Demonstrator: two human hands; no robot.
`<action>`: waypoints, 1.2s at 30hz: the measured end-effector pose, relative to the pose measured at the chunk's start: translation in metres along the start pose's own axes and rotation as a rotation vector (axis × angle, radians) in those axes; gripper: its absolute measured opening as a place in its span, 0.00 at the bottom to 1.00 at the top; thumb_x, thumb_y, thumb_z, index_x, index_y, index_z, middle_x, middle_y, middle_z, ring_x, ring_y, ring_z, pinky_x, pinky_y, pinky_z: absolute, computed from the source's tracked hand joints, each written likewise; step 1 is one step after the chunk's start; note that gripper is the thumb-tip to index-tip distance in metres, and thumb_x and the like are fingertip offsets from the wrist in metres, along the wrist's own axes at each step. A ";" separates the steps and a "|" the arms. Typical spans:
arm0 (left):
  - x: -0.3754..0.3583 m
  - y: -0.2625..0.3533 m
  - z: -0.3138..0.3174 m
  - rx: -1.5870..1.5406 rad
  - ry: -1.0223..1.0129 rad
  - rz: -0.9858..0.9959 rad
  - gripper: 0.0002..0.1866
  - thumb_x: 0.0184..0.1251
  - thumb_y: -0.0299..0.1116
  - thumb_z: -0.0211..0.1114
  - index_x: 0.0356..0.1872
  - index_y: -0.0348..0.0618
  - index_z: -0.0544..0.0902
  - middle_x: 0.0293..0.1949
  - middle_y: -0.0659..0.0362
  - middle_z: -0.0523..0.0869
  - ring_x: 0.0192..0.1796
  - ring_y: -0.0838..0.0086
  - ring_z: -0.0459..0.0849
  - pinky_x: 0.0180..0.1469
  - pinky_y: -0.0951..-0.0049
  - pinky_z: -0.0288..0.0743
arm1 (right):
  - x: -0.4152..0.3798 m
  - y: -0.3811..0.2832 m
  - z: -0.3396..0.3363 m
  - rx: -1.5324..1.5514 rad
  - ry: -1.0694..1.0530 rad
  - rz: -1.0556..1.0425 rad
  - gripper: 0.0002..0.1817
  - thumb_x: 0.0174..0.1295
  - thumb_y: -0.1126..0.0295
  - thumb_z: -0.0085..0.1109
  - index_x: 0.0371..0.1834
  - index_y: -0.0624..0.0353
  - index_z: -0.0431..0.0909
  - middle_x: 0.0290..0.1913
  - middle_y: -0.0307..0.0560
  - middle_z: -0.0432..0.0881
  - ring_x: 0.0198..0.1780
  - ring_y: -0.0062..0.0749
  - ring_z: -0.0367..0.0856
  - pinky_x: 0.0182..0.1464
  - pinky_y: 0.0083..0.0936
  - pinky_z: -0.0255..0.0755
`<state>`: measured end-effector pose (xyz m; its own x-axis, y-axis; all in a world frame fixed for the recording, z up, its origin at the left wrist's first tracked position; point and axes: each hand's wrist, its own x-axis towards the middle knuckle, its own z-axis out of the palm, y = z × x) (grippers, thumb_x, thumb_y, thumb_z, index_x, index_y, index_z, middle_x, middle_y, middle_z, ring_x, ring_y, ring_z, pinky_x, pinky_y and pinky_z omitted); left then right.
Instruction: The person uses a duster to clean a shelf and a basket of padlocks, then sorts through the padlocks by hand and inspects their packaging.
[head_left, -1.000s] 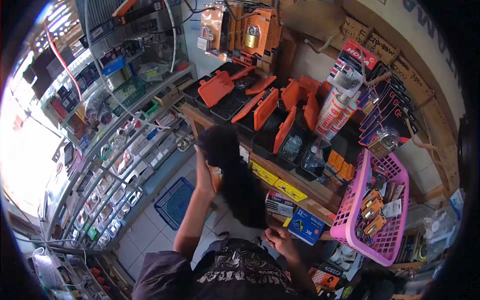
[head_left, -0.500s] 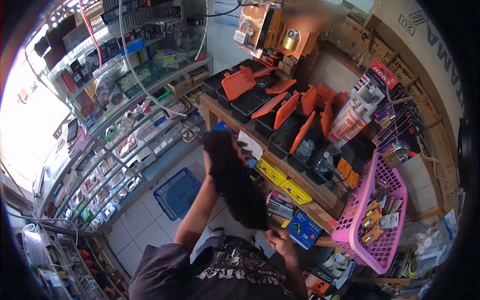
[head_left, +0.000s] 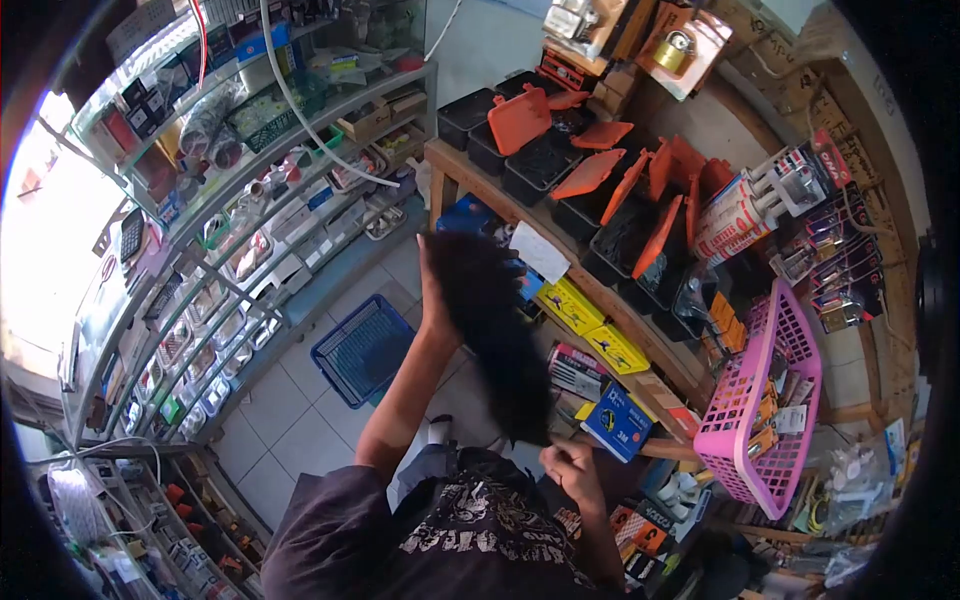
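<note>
A long, black, fluffy duster (head_left: 490, 330) slants across the middle of the view, its edges blurred. My left hand (head_left: 433, 295) is against its upper left side, with the fingers mostly hidden by the dark fluff. At the lower end, my right hand (head_left: 570, 468) is closed around the narrow tip, near a blue 3M box (head_left: 615, 425). Beside the duster are a white paper (head_left: 540, 252) and yellow boxes (head_left: 572, 305) on the wooden shelf.
Black bins with orange lids (head_left: 520, 118) line the wooden bench on the right, near a pink basket (head_left: 707, 440). A blue basket (head_left: 362, 350) sits on the tiled floor. Glass shelves with metal rails (head_left: 240, 285) curve along the left. Padlocks (head_left: 672, 50) hang at the top.
The camera view has shifted, so the bench and bins appear further right. The duster's upper end and my left hand have moved slightly, and more white paper shows beside them.
</note>
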<state>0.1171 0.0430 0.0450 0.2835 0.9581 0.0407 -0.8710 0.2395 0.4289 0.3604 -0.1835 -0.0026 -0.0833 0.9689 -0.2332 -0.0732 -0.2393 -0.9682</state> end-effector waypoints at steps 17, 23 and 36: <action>-0.024 -0.050 -0.006 -0.060 0.091 -0.182 0.46 0.65 0.74 0.42 0.71 0.45 0.65 0.65 0.50 0.73 0.62 0.59 0.75 0.68 0.53 0.67 | 0.004 -0.016 0.050 0.057 0.103 0.054 0.17 0.74 0.63 0.51 0.27 0.60 0.69 0.19 0.36 0.69 0.16 0.13 0.61 0.18 0.17 0.54; -0.031 0.002 -0.027 -0.096 0.189 -0.207 0.46 0.65 0.74 0.42 0.69 0.44 0.68 0.62 0.50 0.76 0.62 0.59 0.77 0.64 0.54 0.72 | -0.027 0.008 0.016 0.015 -0.028 0.177 0.17 0.75 0.64 0.49 0.27 0.60 0.72 0.18 0.35 0.68 0.16 0.14 0.60 0.19 0.20 0.54; -0.043 -0.021 -0.016 -0.121 0.137 -0.090 0.31 0.74 0.59 0.47 0.63 0.45 0.73 0.57 0.54 0.79 0.55 0.60 0.80 0.61 0.57 0.74 | -0.053 0.034 -0.001 0.001 -0.139 0.115 0.13 0.73 0.66 0.50 0.30 0.61 0.71 0.22 0.34 0.70 0.19 0.12 0.62 0.21 0.14 0.54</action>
<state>0.1168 -0.0009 0.0200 0.3120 0.9425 -0.1199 -0.8889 0.3341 0.3133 0.3637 -0.2429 -0.0231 -0.2273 0.9170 -0.3277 -0.0559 -0.3483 -0.9357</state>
